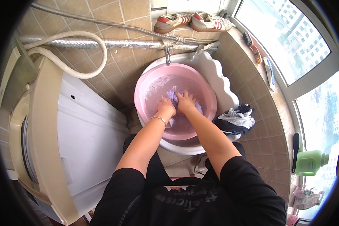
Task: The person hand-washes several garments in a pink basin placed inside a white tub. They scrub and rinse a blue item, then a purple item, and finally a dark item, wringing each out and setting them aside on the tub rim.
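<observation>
A pink plastic basin (pixel 212 103) holds cloudy water with foam at its far left. In it lies a wet lavender cloth (pixel 173 96), partly under water. My left hand (pixel 166 107), with a bracelet at the wrist, grips the near left part of the cloth, its fingertips hidden by the water. Close beside it, my right hand (pixel 187 102) has its fingers bent over the cloth from the right. The basin rests on a white sink (pixel 183 149), below a metal tap (pixel 167 56).
A washing machine (pixel 93 121) stands at the left, with a pale hose (pixel 104 56) above. Bunched dark and grey clothes (pixel 237 120) hang over the sink's right edge. Sneakers (pixel 209 22) sit on the back ledge. Along the windowsill are a brush (pixel 252 48) and a green jug (pixel 309 163).
</observation>
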Demonstrator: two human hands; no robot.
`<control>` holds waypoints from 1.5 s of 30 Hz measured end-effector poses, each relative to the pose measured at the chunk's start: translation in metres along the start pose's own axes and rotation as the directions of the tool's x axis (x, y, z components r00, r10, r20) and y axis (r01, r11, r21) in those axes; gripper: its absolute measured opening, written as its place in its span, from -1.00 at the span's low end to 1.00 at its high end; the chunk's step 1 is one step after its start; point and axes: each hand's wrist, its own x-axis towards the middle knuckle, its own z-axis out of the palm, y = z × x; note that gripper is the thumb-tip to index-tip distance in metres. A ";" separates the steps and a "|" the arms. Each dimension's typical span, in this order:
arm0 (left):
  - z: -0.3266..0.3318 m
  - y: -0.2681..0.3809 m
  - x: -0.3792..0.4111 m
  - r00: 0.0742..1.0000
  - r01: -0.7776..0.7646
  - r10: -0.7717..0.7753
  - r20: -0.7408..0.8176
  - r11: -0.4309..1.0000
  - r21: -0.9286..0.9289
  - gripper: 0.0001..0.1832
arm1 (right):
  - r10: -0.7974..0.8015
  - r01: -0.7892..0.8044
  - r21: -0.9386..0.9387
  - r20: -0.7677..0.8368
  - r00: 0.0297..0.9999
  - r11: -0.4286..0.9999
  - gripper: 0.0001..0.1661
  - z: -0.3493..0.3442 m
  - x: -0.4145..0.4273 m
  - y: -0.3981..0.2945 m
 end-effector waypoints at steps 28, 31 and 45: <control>-0.053 0.002 -0.022 0.858 0.373 0.504 0.101 -0.474 -0.798 -0.31 | 0.194 -0.104 0.490 -0.136 0.972 0.865 -0.10 -0.098 -0.069 -0.065; -0.035 0.000 -0.004 0.934 0.160 0.358 -0.013 -0.450 -0.879 -0.41 | 0.213 -0.148 0.436 -0.103 0.972 0.887 -0.29 -0.103 -0.062 -0.069; -0.054 -0.014 -0.027 0.995 -0.076 0.088 0.034 0.960 -0.271 0.08 | 0.336 -0.338 0.164 0.043 0.941 0.927 -0.14 -0.022 0.010 -0.010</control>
